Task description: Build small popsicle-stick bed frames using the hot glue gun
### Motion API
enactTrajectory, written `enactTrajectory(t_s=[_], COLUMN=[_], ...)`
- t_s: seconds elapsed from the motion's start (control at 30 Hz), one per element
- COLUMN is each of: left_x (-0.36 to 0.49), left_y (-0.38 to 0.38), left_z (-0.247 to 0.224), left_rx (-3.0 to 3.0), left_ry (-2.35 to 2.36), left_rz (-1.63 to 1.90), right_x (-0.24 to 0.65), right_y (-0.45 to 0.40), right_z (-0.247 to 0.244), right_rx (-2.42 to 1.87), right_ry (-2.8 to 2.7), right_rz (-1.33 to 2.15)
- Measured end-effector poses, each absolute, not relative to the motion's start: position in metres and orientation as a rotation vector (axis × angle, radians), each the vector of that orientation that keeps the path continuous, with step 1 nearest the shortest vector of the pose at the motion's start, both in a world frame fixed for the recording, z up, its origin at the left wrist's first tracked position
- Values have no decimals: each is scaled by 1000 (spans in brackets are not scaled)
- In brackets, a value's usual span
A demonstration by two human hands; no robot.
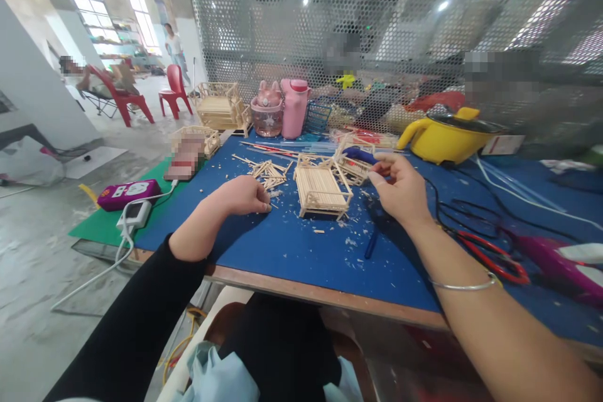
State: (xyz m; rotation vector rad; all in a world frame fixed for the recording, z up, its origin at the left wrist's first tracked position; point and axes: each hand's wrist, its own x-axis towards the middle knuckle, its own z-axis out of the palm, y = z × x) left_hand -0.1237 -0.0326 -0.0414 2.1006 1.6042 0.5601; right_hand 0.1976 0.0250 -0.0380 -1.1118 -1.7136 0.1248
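Observation:
My left hand [242,195] is low over the table with thumb and fingers pressed together. Whatever may be between its fingertips is too small to make out. Just beyond it lies a loose pile of short wooden sticks [268,173]. My right hand [398,185] is raised, its fingers closed at the end of a dark-blue tool [360,154] whose kind is unclear. Between my hands stands a small stick-built model bed [320,188] with a slatted top and railings. Behind it, partly covered by the blue tool, is another stick model [353,169].
A dark-blue rod [372,243] and scraps lie on the blue tabletop [301,257]. A yellow pot [445,138], black cables and red-handled scissors [499,257] are right. Pink bottle [295,110], stick models [219,107], phone [186,157] and purple box [128,195] stand back and left.

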Motion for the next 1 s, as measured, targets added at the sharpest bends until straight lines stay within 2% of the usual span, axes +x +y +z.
enactTrajectory(t_s=[0.23, 0.43, 0.73, 0.83, 1.0], left_x=[-118, -111, -97, -91, -85], left_y=[-28, -29, -38, -40, -42], left_z=[-43, -33, -26, -26, -28], left_rx=[2034, 1684, 1235, 1164, 1125], left_ry=[1612, 1512, 980, 909, 861], left_rz=[931, 1261, 1259, 1230, 1227], right_x=[193, 182, 144, 116, 77], right_y=[21, -1, -27, -38, -41], right_z=[-37, -25, -19, -7, -2], right_rx=[-1081, -989, -754, -561, -612], right_ry=[-1672, -1639, -1863, -2113, -2172], right_rz=[108, 27, -228, -203, -59])
